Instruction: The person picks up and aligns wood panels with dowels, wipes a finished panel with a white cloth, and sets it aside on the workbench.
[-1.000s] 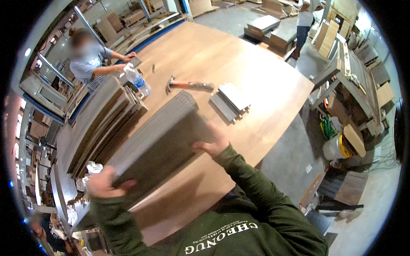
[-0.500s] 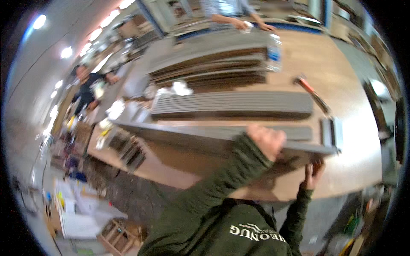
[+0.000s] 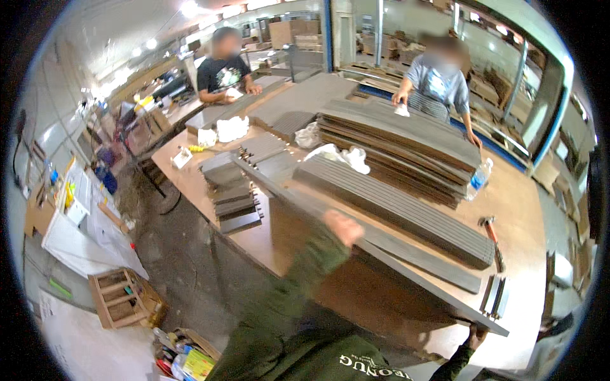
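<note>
A long grey board (image 3: 457, 301) is tilted up on the near side of the table, running from the far left toward the lower right. My left hand (image 3: 344, 228) is closed over its upper edge around the middle. My right hand (image 3: 475, 336) holds the board near its right end from below, with its fingers partly hidden. Just beyond lies a flat grey strip (image 3: 438, 263), and behind that a row of grey slats (image 3: 394, 209) packed side by side. Short grey pieces with pegs (image 3: 235, 200) lie by the board's far left end.
On the wooden table (image 3: 521, 209) are a tall stack of grey boards (image 3: 406, 133), a hammer (image 3: 494, 244), a water bottle (image 3: 481, 176), small metal-looking pieces (image 3: 492, 296) and white rags (image 3: 346, 155). Two people (image 3: 438, 79) stand across the table, each with a white cloth.
My view has turned and lifted, so the board now slants down to the right and both people show more fully. Both hands stay on the board.
</note>
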`<state>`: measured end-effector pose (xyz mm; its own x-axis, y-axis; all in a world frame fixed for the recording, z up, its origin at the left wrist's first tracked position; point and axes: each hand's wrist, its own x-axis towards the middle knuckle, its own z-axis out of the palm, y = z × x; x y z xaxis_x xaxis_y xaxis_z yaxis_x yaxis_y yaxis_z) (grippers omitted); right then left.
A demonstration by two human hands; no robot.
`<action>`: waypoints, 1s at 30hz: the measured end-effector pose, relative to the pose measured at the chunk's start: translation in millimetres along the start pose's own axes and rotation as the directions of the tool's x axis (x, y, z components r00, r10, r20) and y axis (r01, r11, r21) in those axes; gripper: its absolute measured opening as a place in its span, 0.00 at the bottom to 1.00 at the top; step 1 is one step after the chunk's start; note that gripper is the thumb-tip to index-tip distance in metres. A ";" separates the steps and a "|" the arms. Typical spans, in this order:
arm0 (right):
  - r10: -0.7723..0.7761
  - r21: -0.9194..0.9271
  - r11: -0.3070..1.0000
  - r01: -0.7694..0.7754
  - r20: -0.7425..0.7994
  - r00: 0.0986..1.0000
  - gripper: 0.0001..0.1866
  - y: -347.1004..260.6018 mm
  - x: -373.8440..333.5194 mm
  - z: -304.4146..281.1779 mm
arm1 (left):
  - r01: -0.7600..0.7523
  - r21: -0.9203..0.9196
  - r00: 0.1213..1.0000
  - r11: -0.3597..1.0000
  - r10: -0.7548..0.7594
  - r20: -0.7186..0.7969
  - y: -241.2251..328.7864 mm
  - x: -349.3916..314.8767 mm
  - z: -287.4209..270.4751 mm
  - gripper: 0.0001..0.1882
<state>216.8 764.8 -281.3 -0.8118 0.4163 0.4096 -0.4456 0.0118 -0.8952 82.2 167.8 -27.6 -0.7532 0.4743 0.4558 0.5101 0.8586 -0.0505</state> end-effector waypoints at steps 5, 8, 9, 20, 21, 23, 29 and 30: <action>0.145 -0.139 0.960 -0.244 -0.499 0.854 0.33 -57.5 -39.0 111.8 | -0.118 -0.111 0.987 0.987 0.129 0.095 95.9 0.1 38.0 0.04; 0.749 0.778 0.572 -0.260 -0.366 0.553 0.42 -168.4 -63.4 289.9 | -0.215 -0.270 0.976 0.939 0.193 -0.105 151.9 -47.1 73.8 0.06; 0.710 0.793 0.576 -0.200 -0.363 0.603 0.44 -170.9 -77.6 300.0 | -0.207 -0.373 0.977 0.905 0.212 -0.027 167.2 -67.3 87.1 0.06; 0.597 0.276 0.799 -0.534 -0.267 0.756 0.27 -57.4 -236.4 150.2 | 0.189 -0.633 0.889 0.751 0.143 0.435 18.3 -41.2 132.1 0.25; 0.728 0.671 0.613 -0.417 -0.275 0.628 0.26 -94.3 -218.3 242.9 | 0.174 -0.517 0.850 0.838 0.137 0.508 0.3 -35.5 134.7 0.30; 0.660 0.568 0.739 -0.363 -0.499 0.562 0.24 -69.3 -241.5 221.8 | 0.102 -0.444 0.833 0.890 0.167 0.527 4.1 -22.2 152.3 0.39; 0.704 0.626 0.693 -0.356 -0.482 0.521 0.25 -22.7 -274.8 207.4 | 0.215 -0.381 0.681 0.899 0.142 0.719 23.0 -6.8 159.9 0.50; 0.688 0.591 0.716 -0.372 -0.506 0.520 0.24 -34.8 -261.2 208.9 | 0.284 -0.390 0.629 0.876 0.137 0.765 30.7 4.4 143.6 0.49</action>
<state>365.5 465.7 -320.3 -0.5373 0.6848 -0.4923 -0.2401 -0.6838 -0.6891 35.0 224.2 -154.7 -0.7217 0.5646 -0.4005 0.3947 0.8109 0.4320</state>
